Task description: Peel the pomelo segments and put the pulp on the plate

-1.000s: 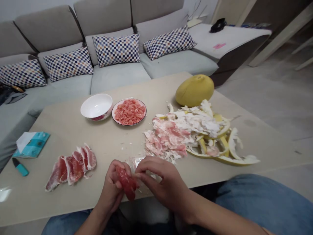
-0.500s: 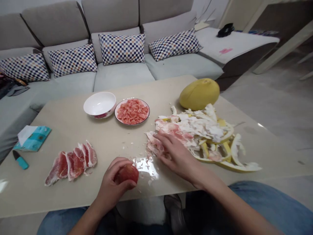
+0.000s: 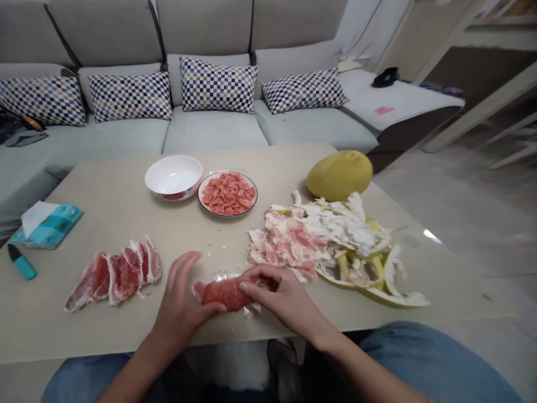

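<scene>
A red pomelo segment point(image 3: 224, 292) is held over the table's front edge between both hands. My left hand point(image 3: 181, 299) grips its left end with thumb below and fingers raised above. My right hand point(image 3: 277, 295) pinches its right end with curled fingers. To the left lie several unpeeled pink segments point(image 3: 114, 273) in a row. A pile of peeled membrane and rind point(image 3: 331, 240) lies to the right of my hands.
A white bowl point(image 3: 173, 176) and a plate of peeled pomelo flesh point(image 3: 227, 193) stand at the table's back. A whole yellow pomelo point(image 3: 339, 174) sits at the back right. A tissue pack point(image 3: 45, 223) and blue-handled knife point(image 3: 20, 262) lie far left. A sofa with checked cushions stands behind.
My right hand dropped a scrap on the peel pile, then came back to the segment. The segment now lies sideways between both hands.
</scene>
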### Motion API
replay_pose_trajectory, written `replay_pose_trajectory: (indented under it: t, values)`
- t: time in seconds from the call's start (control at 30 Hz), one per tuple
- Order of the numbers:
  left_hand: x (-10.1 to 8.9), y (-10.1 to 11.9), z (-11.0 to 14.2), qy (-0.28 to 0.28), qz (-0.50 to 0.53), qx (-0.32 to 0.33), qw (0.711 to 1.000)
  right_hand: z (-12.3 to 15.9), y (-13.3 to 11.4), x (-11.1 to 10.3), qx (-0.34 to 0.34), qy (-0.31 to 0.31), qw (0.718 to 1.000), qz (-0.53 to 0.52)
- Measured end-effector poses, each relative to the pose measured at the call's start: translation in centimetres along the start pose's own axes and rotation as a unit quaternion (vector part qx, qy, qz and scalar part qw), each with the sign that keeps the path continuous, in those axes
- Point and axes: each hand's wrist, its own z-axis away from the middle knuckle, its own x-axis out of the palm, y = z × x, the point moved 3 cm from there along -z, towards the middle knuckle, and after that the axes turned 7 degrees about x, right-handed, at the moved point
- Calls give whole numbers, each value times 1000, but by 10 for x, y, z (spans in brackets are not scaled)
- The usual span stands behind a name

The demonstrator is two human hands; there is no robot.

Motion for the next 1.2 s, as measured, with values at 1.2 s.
replay_pose_trajectory:
  t: [1.2]
  values:
    - [41, -2, 21, -60, 431, -225, 872, 17, -11, 13, -116, -13, 993, -7]
